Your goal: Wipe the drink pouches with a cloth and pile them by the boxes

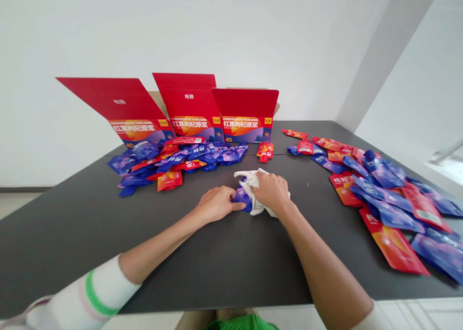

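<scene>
My left hand (219, 203) pinches the near end of a blue-purple pouch (243, 199) at the middle of the table. A white cloth (257, 205) is bunched in my right hand (272, 189), whose curled fingers press it against the same pouch. The cloth covers the pouch's right side, so that part is hidden. To the left of my hands lies a pile of red and blue pouches (170, 161). A larger, spread-out pile of red and blue pouches (383, 190) covers the right side.
Three red cartons with raised lids stand along the back: a left carton (141, 130), a middle carton (197, 125) and a right carton (247, 125). A small red pouch (265, 151) lies before the right one. The dark table (217, 272) ends near my body.
</scene>
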Available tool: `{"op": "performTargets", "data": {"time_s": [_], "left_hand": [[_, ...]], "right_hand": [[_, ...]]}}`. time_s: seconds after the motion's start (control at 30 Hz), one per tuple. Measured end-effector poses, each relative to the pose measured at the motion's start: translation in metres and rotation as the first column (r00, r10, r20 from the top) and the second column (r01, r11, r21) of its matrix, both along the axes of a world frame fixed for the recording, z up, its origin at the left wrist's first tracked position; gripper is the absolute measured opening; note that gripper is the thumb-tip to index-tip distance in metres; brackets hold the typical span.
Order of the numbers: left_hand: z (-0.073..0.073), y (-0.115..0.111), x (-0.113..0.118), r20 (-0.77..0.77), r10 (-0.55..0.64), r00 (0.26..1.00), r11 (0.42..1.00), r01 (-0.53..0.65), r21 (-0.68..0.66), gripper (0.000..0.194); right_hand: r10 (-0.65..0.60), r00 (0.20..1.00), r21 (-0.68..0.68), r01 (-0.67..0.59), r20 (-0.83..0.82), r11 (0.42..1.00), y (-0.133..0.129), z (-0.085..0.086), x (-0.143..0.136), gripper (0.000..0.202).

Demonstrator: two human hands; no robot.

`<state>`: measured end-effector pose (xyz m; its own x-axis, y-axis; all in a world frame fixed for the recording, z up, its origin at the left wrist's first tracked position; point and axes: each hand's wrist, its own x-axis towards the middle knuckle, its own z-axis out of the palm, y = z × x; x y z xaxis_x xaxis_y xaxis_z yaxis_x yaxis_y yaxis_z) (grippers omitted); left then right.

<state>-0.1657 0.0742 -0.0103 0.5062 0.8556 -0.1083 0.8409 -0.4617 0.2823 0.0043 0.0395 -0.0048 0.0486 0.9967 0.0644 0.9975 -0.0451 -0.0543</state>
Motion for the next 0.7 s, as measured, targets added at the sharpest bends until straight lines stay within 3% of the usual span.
{"op": "performTargets", "data": {"time_s": [0.07,0.2,0.33,0.43,0.5,0.57,0.63,0.7], "left_hand": [[-0.001,0.000,0.000,0.007,0.002,1.000,1.000,-0.002,0.008,0.035],[-0.005,-0.001,0.000,0.078,0.006,0.997,1.000,-0.007,0.014,0.025],[0.002,0.003,-0.010,0.217,-0.039,0.975,0.999,0.040,0.000,0.033],[0.024,0.016,-0.032,0.387,-0.068,0.920,0.994,0.029,0.105,0.038],[0.044,0.032,-0.054,0.476,-0.049,0.878,0.969,-0.074,0.237,0.038],[0.061,0.055,-0.081,0.518,0.018,0.855,0.908,-0.231,0.349,0.036],[0.070,0.083,-0.109,0.514,0.179,0.839,0.846,-0.397,0.354,0.036],[0.071,0.110,-0.136,0.470,0.348,0.811,0.802,-0.517,0.298,0.037]], "right_hand": [[-0.029,1.000,0.005,0.029,0.012,1.000,0.000,-0.001,-0.001,0.039],[0.137,0.991,0.019,-0.137,0.007,0.990,0.001,-0.003,-0.001,0.043],[-0.095,0.995,0.031,0.095,0.008,0.995,0.006,-0.003,0.018,0.036],[-0.224,0.973,0.050,0.226,-0.047,0.973,0.008,-0.003,0.035,0.035],[-0.214,0.974,0.051,0.218,-0.077,0.975,0.009,-0.003,0.039,0.036],[-0.179,0.980,0.031,0.182,-0.089,0.983,0.010,-0.004,0.039,0.036],[-0.152,0.983,0.009,0.154,-0.098,0.988,0.010,-0.005,0.036,0.035],[-0.135,0.985,0.005,0.137,-0.110,0.991,0.011,-0.006,0.034,0.035]]}}
